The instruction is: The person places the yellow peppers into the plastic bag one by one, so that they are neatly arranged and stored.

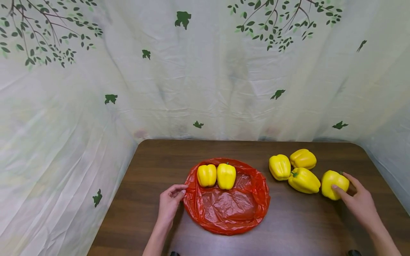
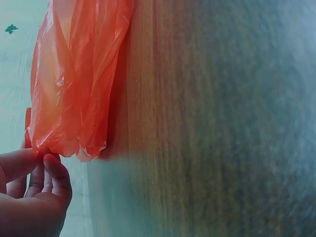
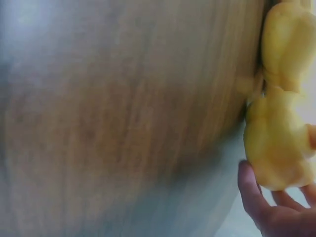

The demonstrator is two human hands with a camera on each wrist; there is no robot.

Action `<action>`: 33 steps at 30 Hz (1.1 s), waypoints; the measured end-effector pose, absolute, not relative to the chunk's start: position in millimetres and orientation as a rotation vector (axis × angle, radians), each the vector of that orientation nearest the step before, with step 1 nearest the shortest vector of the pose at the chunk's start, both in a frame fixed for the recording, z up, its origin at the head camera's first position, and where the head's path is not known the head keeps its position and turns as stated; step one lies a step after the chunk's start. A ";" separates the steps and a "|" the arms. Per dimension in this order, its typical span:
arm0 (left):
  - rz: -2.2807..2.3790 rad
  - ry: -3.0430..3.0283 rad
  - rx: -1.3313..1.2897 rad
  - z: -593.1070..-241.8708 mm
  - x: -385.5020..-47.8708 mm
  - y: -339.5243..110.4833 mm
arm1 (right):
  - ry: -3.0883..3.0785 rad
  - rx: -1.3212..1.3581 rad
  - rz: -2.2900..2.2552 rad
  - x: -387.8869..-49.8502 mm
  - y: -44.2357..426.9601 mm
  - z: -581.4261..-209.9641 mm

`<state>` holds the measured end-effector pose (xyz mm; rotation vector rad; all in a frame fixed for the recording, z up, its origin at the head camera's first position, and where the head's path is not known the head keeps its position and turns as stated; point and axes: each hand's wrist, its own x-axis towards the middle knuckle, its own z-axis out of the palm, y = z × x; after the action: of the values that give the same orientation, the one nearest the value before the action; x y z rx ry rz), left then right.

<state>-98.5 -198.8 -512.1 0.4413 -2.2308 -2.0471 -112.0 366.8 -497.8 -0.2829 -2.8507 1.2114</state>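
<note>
A red plastic bag (image 1: 228, 209) lies spread open on the table with its rim rolled into a ring. Two yellow bell peppers, one on the left (image 1: 206, 175) and one beside it (image 1: 226, 177), sit at its far side. My left hand (image 1: 169, 203) pinches the bag's left rim between thumb and fingers; the left wrist view shows the pinched red film (image 2: 74, 94) close up. At the right, my right hand (image 1: 361, 202) grips another yellow bell pepper (image 1: 333, 183), thumb on the near side and fingers at the far side. In the right wrist view this pepper (image 3: 274, 140) touches or nearly touches a neighbour.
Three more yellow bell peppers are grouped between the bag and my right hand: one at left (image 1: 279, 167), one at the back (image 1: 303, 159), one in front (image 1: 303, 181). The brown wooden table (image 1: 294, 220) ends at a pale leaf-printed curtain (image 1: 217, 89).
</note>
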 end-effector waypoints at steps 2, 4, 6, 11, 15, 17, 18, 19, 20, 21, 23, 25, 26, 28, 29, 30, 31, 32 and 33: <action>-2.062 -2.219 0.434 -512.3 -98.3 -198.5 | -2.810 -0.322 1.198 -109.7 365.5 -497.3; -2.073 -2.213 0.434 -512.6 -97.8 -198.1 | -2.773 -0.361 1.200 -106.8 364.9 -496.2; -2.084 -2.207 0.434 -512.7 -97.4 -197.8 | -2.735 -0.402 1.199 -104.0 364.6 -494.4; -2.105 -2.192 0.428 -511.9 -96.7 -197.5 | -2.649 -0.458 1.219 -98.9 362.6 -489.4; -2.105 -2.197 0.423 -511.7 -96.5 -197.5 | -2.610 -0.461 1.237 -97.4 359.1 -485.4; -2.097 -2.207 0.424 -511.6 -96.5 -197.4 | -2.589 -0.447 1.268 -97.1 357.3 -483.4; -2.093 -2.211 0.423 -511.7 -96.6 -197.3 | -2.579 -0.438 1.288 -96.9 356.5 -482.3; -2.089 -2.213 0.423 -511.7 -96.7 -197.2 | -2.567 -0.425 1.312 -96.6 355.8 -481.1; -2.083 -2.216 0.424 -511.8 -96.8 -197.1 | -2.552 -0.410 1.341 -96.5 355.0 -479.7; -2.078 -2.219 0.426 -511.8 -96.9 -197.1 | -2.537 -0.393 1.373 -96.2 354.1 -478.2; -2.073 -2.220 0.432 -511.9 -97.2 -196.9 | -2.509 -0.368 1.435 -95.8 352.0 -475.0; -2.067 -2.223 0.436 -511.7 -97.4 -196.9 | -2.495 -0.348 1.479 -95.3 349.2 -472.0; -2.064 -2.224 0.438 -511.8 -97.5 -196.9 | -2.492 -0.343 1.496 -95.1 347.4 -470.7; -2.063 -2.224 0.442 -511.7 -97.6 -196.8 | -2.496 -0.340 1.521 -94.4 343.4 -468.7; -2.061 -2.223 0.441 -511.6 -97.7 -196.8 | -2.501 -0.335 1.536 -94.2 341.1 -468.3; -2.061 -2.221 0.440 -511.5 -97.8 -196.7 | -2.500 -0.327 1.565 -94.1 338.7 -468.2; -2.060 -2.221 0.439 -511.4 -98.0 -196.6 | -2.492 -0.319 1.605 -93.8 336.1 -468.3; -2.063 -2.219 0.440 -511.3 -98.0 -196.2 | -2.486 -0.313 1.635 -93.6 333.4 -468.8; -2.064 -2.218 0.436 -511.1 -98.1 -196.0 | -2.472 -0.305 1.679 -93.6 330.9 -469.3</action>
<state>-98.1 -196.0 -511.1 0.4356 -2.2178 -2.0644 -93.6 330.9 -469.3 -0.3054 -2.4723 1.6788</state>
